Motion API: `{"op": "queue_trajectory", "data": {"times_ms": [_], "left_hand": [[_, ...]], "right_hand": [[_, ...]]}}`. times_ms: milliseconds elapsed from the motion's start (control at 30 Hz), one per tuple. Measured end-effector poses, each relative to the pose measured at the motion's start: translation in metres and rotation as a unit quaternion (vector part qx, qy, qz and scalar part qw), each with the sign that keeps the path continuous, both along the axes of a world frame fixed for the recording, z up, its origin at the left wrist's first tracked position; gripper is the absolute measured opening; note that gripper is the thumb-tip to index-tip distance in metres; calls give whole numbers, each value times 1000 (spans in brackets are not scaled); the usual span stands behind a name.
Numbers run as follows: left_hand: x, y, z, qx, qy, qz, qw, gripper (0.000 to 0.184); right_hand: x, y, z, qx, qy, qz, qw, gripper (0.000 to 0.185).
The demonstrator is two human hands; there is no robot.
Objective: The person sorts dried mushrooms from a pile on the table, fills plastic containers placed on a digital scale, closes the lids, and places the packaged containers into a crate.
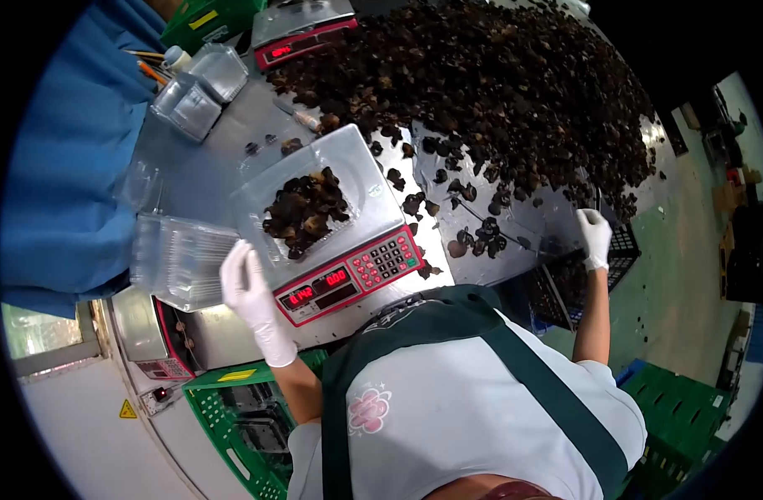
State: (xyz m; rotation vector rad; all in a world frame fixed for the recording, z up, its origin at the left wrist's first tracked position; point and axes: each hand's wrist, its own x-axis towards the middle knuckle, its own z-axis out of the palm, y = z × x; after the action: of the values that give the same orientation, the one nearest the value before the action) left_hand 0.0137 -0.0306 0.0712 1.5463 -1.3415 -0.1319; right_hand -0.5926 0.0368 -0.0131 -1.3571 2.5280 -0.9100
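Observation:
My left hand (252, 300), in a white glove, has its fingers stretched out beside a stack of clear plastic trays (181, 258) and the scale's near left corner; I see nothing held in it. On the red-framed digital scale (381, 200) sits a clear tray with dark mushroom pieces (306, 212), and its red display is lit. My right hand (597, 237), also gloved, is over the black crate (623, 254) near the table's right edge. Its fingers are bent together; what they hold, if anything, is too small to make out.
A large heap of dark mushroom pieces (481, 83) covers the far table. Another scale (302, 37) and open clear containers (190, 104) stand at the upper left. A thin rod (490, 221) lies among loose pieces. Green crates (223, 417) (673, 408) stand below on both sides.

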Motion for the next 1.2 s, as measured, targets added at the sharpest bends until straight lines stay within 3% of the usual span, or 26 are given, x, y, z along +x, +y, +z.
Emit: {"op": "queue_trajectory", "data": {"times_ms": [33, 67, 133, 200, 267, 333, 400, 467, 600, 700, 767, 867, 900, 933, 1033, 1067, 1200], "left_hand": [[7, 1, -1, 2, 5, 14, 1000, 13], [13, 2, -2, 11, -31, 29, 999, 14], [21, 1, -7, 21, -47, 34, 998, 15], [19, 1, -11, 30, -37, 23, 999, 15], [16, -2, -12, 33, -25, 17, 999, 15], [11, -3, -12, 41, -43, 6, 998, 15], [10, -3, -10, 35, -54, -2, 998, 16], [11, -1, -13, 37, -34, -6, 999, 16], [15, 2, -18, 55, -18, -3, 998, 16], [19, 4, -21, 44, -40, 5, 998, 15], [18, 5, -22, 44, -26, 6, 999, 14], [15, 7, -20, 42, -5, 12, 999, 14], [14, 10, -19, 45, 3, 12, 999, 14], [14, 11, -19, 46, 2, 14, 999, 14], [12, 12, -20, 57, -3, 10, 998, 13], [12, 11, -21, 57, -4, 12, 998, 13], [6, 11, -22, 60, 23, 12, 998, 13]], "right_hand": [[-3, 7, 12, 114, 191, -91, 971, 32], [16, 9, 33, 199, 370, -122, 899, 39], [31, 6, 28, 120, 218, -56, 967, 47], [76, -2, 11, 92, 10, 40, 995, 51], [129, -7, -5, 104, -31, 145, 983, 57], [168, -8, -26, 97, 51, 219, 969, 58], [190, -11, -28, 203, 82, 220, 951, 59], [176, -14, -33, 181, 67, 225, 955, 53], [146, -26, -34, 165, -104, 215, 957, 32], [151, -33, -27, 208, -111, 168, 957, 24], [156, -36, -33, 165, -4, 188, 968, 16], [173, -37, -17, 66, -8, 194, 979, 14], [177, -36, -16, 75, -64, 191, 977, 16], [187, -36, -4, 53, -85, 229, 968, 18], [210, -26, -9, 95, 93, 368, 920, 19], [222, -20, -10, 106, 105, 410, 900, 21], [239, -14, -46, 81, 125, 419, 896, 17]]}}
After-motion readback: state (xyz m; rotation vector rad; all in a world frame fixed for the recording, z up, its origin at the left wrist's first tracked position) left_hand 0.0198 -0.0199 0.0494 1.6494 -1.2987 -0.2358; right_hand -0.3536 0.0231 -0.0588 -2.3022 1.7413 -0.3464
